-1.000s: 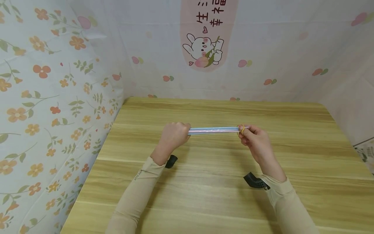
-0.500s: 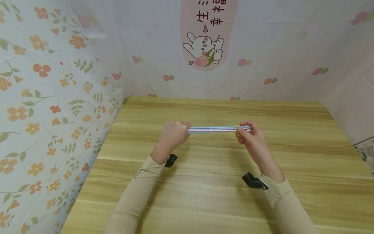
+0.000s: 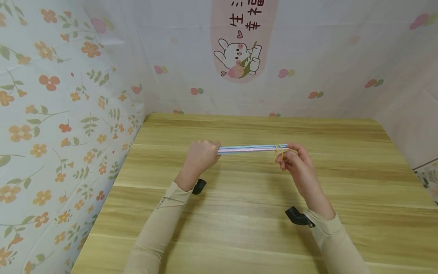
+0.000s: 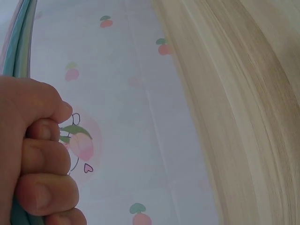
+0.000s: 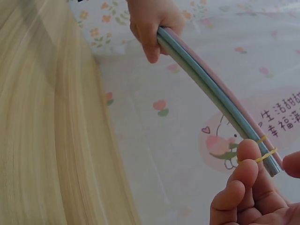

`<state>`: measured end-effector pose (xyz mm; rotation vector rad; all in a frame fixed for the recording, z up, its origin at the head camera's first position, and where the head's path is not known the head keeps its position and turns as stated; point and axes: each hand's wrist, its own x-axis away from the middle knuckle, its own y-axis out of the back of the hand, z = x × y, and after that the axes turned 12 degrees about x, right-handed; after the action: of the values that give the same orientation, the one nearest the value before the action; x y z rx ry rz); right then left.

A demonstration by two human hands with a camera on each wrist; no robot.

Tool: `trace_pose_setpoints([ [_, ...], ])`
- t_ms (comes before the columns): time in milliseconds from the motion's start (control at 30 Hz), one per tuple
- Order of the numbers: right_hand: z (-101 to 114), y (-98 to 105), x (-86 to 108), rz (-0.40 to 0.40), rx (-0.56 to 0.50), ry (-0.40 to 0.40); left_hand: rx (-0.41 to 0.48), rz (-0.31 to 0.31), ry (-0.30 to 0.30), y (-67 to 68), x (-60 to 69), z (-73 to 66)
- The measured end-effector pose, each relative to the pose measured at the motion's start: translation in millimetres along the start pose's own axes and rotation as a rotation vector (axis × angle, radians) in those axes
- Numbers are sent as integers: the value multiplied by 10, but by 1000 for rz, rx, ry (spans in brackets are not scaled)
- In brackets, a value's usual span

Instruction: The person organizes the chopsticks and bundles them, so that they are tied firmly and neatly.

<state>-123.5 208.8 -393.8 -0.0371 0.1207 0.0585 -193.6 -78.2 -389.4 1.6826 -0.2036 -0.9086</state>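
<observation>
A bundle of thin straws [image 3: 246, 149] in blue, pink and pale green is held level above the table. My left hand [image 3: 202, 158] grips one end, its fingers curled round the bundle in the left wrist view. Near the other end a yellow rubber band [image 5: 268, 155] loops round the straws. My right hand [image 3: 301, 163] has the band stretched out on its bent fingers, below the bundle. In the right wrist view, the right thumb [image 5: 292, 164] stands beside the straw tips, opposite the other fingers. The straw ends inside the left fist are hidden.
The wooden table [image 3: 239, 220] spreads beneath both arms. Behind it hangs a white cloth [image 3: 184, 49] with a rabbit print, and a flowered cloth [image 3: 68, 125] covers the left side. A black camera mount [image 3: 298, 217] sits at the right wrist.
The right hand has shifted its fingers, drawing the yellow band out from the bundle in a visible loop. The left hand keeps its grip, and the straws have risen slightly.
</observation>
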Motion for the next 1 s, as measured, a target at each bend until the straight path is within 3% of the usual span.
trace_pose_setpoints([
  [467, -96, 51, 37, -60, 152, -103, 6, -19, 5, 0, 4, -3],
  [733, -143, 92, 26, -59, 316, -166, 1, -4, 19, 14, 6, -4],
  [1000, -189, 154, 82, 76, 483, -63, -17, 11, 57, 22, 18, 6],
])
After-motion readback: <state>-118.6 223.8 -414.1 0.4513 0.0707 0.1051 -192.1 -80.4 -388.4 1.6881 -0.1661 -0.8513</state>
